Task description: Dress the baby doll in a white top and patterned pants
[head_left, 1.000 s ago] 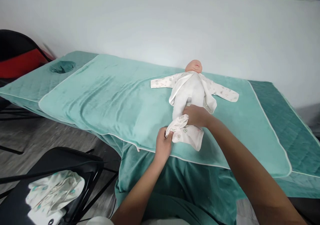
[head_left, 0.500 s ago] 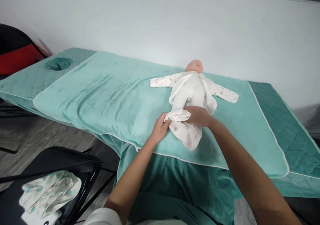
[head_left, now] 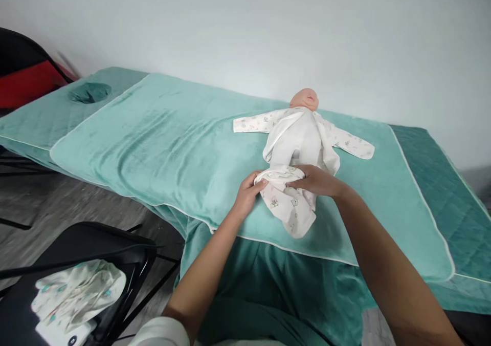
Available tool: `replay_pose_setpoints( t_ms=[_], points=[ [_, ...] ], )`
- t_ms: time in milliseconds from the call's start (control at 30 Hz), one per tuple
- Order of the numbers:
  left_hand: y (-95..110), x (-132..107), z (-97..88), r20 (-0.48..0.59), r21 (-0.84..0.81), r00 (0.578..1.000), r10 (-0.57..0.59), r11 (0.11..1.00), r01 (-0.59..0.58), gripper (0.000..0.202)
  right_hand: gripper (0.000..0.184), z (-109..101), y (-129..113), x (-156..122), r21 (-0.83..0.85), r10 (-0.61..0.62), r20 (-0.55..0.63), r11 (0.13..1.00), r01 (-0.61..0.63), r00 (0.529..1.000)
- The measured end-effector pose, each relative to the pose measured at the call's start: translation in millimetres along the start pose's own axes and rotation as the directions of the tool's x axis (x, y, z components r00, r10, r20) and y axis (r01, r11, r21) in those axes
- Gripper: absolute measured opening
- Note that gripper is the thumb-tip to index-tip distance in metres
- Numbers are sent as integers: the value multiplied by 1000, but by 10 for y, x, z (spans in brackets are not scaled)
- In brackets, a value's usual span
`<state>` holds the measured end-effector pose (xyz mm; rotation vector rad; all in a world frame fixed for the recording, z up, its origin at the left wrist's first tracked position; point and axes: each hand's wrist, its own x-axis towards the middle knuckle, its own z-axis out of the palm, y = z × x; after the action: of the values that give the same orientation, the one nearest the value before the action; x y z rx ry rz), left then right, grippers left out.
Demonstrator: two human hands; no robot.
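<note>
A baby doll [head_left: 305, 99] lies on its back on the green bed, its head toward the wall. It wears a white printed long-sleeved top [head_left: 351, 142], spread open at the sides, over a plain white body. White printed baby pants [head_left: 289, 205] are bunched around the doll's lower legs, which the cloth hides. My left hand [head_left: 247, 195] is closed on the left side of the pants' gathered edge, thumb on top. My right hand [head_left: 316, 179] pinches the other side of that edge, beside the doll's leg.
A light green cover [head_left: 184, 146] with white piping lies over the bed, which has a face hole [head_left: 90, 93] at its far left end. Crumpled printed cloth [head_left: 79, 292] and a white object rest on a black chair [head_left: 103, 238] at lower left. A wall stands behind.
My right hand has shifted its hold, its thumb now over the pants' edge. The gathered cloth is more spread between my hands. The camera view has shifted slightly.
</note>
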<state>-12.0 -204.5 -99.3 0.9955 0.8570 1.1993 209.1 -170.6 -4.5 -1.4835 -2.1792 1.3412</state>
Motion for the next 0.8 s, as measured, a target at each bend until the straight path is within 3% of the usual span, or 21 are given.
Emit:
replay_pose_setpoints(
  t_ms=[167,367,433,500,600,800],
  points=[
    [18,188,-66,131,6,991,8,1000,-8,32,46,-5,0,-5,70,16,-6,997,-16,1000],
    [150,69,-181,357,38,925,-134,991,130,48,44,-12,41,-6,175,42,-26,984,-37,999],
    [184,40,-196,344,104,923,-170,984,142,48,43,-11,43,-9,174,39,-26,984,-34,999],
    [208,57,-194,294,197,941,-171,974,115,35,43,-9,37,-14,159,32,-28,987,-27,999],
    [226,170,-191,233,294,965,-118,955,46,22,46,-6,21,-26,156,20,-20,988,-17,1000],
    [206,515,-224,152,329,988,34,941,-83,19,45,-13,-22,-32,132,45,16,990,-47,999]
  ],
)
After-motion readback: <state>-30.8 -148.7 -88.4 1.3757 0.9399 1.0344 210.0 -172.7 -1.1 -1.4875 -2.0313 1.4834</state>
